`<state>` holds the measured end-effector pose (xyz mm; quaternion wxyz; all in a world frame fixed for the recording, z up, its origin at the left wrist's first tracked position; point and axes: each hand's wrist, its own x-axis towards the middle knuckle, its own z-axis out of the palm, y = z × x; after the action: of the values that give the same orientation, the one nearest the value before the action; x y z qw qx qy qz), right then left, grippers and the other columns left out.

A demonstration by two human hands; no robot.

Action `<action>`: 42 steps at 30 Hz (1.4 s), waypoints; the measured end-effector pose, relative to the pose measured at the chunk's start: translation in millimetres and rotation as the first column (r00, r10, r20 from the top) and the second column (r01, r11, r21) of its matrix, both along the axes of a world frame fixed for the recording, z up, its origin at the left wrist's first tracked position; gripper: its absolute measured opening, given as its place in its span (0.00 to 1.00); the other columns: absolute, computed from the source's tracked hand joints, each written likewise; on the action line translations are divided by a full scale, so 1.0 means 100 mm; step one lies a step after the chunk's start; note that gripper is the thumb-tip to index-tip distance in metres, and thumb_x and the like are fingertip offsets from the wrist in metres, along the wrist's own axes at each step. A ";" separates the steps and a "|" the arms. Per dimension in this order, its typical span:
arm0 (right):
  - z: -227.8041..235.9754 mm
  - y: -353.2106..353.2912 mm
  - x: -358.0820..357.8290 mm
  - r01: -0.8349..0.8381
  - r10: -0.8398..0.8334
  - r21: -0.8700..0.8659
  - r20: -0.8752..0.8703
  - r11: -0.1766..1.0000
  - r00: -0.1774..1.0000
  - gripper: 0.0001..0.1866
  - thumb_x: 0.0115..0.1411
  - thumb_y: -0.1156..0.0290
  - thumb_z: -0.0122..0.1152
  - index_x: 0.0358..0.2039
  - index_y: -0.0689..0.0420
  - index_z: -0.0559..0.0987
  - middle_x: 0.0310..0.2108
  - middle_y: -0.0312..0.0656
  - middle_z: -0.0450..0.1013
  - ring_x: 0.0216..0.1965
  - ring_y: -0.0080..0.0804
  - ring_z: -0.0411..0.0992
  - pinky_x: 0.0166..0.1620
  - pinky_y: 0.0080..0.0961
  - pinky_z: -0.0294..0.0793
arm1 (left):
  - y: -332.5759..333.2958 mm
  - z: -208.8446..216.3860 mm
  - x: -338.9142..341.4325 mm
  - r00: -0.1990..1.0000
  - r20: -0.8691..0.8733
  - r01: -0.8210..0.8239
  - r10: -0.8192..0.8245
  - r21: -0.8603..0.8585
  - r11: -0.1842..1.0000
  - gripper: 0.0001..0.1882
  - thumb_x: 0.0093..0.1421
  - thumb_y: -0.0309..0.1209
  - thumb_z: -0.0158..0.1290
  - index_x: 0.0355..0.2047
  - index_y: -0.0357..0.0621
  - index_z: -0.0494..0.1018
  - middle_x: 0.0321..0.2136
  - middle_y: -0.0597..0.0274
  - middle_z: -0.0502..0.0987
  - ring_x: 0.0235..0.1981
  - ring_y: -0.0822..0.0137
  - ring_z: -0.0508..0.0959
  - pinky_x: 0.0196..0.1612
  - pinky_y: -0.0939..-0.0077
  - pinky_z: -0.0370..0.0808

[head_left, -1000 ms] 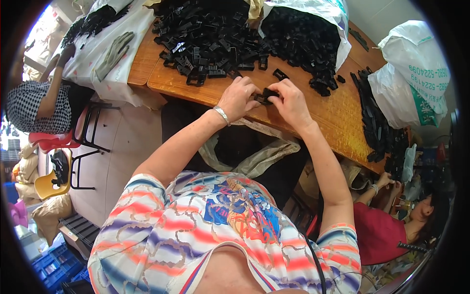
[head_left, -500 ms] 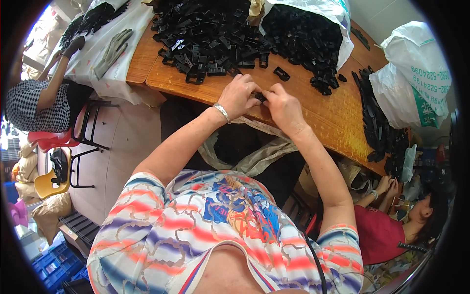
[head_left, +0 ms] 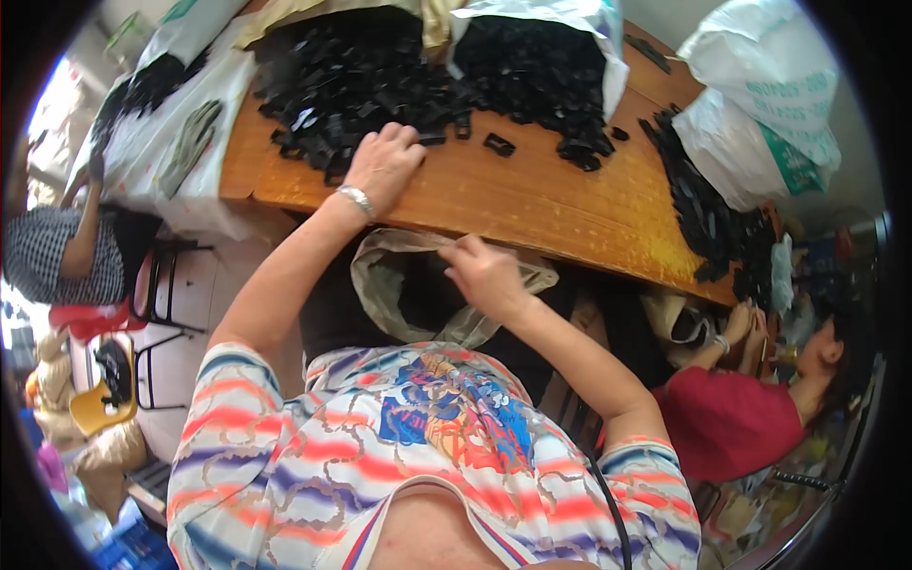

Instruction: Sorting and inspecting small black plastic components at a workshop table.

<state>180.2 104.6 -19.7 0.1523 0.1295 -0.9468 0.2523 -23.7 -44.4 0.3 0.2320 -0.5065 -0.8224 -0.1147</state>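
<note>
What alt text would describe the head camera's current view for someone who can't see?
A person's left hand is at the near edge of a heap of small black parts on a wooden table; the right hand is over an open pale bag. A co-worker in a red top is at the right.

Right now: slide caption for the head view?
Left grip at a black parts pile, right grip over an open bag.
</note>
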 end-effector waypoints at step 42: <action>0.36 1.16 -0.40 0.149 -0.160 0.185 0.049 0.971 0.986 0.14 0.53 0.78 0.64 0.42 0.57 0.79 0.42 0.43 0.73 0.38 0.47 0.76 0.42 0.37 0.76 | 0.40 -0.23 0.47 0.830 0.525 0.000 -0.188 0.337 0.941 0.15 0.48 0.29 0.65 0.37 0.41 0.78 0.39 0.57 0.75 0.45 0.54 0.71 0.49 0.65 0.73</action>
<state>140.7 220.5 16.4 0.1287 0.0606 -0.9773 0.1567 23.1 -4.9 -22.7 0.0595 -0.4474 -0.7976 -0.4001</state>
